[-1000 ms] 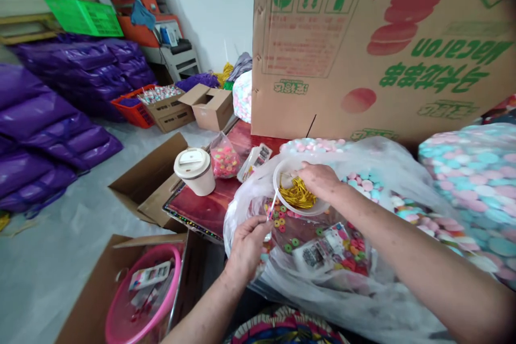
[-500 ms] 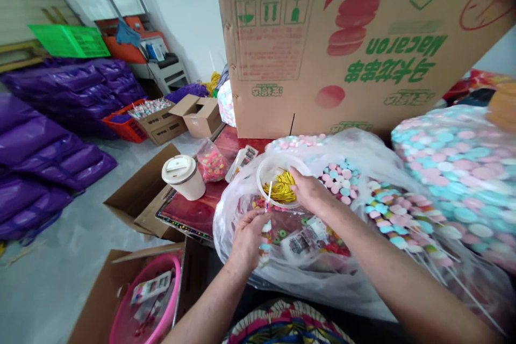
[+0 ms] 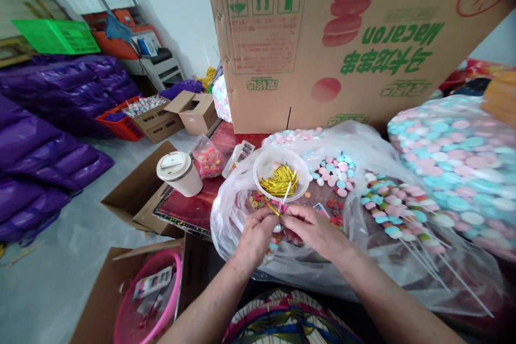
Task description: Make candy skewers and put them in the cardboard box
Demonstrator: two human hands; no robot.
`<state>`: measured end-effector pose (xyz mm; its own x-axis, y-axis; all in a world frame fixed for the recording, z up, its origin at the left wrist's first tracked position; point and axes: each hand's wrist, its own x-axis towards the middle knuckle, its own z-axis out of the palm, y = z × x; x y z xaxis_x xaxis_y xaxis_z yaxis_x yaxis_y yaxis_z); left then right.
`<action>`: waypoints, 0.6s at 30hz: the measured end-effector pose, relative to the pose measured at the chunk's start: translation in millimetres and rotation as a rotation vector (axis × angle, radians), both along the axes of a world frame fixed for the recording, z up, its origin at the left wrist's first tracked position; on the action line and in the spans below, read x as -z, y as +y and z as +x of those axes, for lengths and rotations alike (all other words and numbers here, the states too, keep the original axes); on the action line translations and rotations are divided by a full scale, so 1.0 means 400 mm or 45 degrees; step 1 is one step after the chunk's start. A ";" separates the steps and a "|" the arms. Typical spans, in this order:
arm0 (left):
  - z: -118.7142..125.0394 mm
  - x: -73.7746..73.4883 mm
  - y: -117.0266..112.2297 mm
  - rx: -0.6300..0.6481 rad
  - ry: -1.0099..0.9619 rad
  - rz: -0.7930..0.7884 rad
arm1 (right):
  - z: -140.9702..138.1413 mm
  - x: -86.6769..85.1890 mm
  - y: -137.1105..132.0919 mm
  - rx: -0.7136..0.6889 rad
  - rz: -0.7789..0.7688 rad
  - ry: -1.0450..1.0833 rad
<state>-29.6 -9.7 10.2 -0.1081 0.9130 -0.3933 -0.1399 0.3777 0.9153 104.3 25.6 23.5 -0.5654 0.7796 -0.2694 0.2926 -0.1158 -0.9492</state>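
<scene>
My left hand (image 3: pixel 256 236) is closed round a bagged marshmallow skewer (image 3: pixel 271 252) just below its white stick (image 3: pixel 286 192), which tilts up to the right. My right hand (image 3: pixel 312 230) meets it there, fingers pinched on a gold twist tie (image 3: pixel 274 210) that crosses the neck of the bag. The fingertips hide part of the tie. Just beyond the hands stands a white plastic bowl (image 3: pixel 265 164) holding a heap of gold twist ties (image 3: pixel 280 180). Small ring-shaped sweets (image 3: pixel 258 201) lie between the bowl and my left hand.
Finished-looking marshmallow skewers (image 3: pixel 397 204) and loose marshmallows (image 3: pixel 338 172) lie on clear plastic sheeting to the right. A large bag of marshmallows (image 3: pixel 455 156) stands beyond. Behind is a tall carton (image 3: pixel 274 102). A lidded cup (image 3: pixel 187 180) stands left, above a pink basin (image 3: pixel 175 285).
My right hand has left the bowl with a gold twist tie and come down to my left hand. The skewer's stick now leans further right, and the view has shifted slightly.
</scene>
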 end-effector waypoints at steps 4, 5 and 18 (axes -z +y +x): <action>-0.016 -0.003 -0.030 0.153 0.054 0.107 | 0.008 -0.015 0.013 -0.003 0.075 -0.160; -0.015 -0.002 -0.036 0.162 0.053 0.124 | 0.009 -0.018 0.011 -0.001 0.169 -0.207; -0.014 -0.013 -0.020 0.337 -0.838 -0.213 | 0.069 -0.050 -0.026 -0.243 0.653 0.068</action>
<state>-35.0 -17.6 15.4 0.4153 0.7977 -0.4374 -0.5262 0.6028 0.5998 131.8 15.3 43.6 -0.7122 0.6855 0.1515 0.2126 0.4163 -0.8840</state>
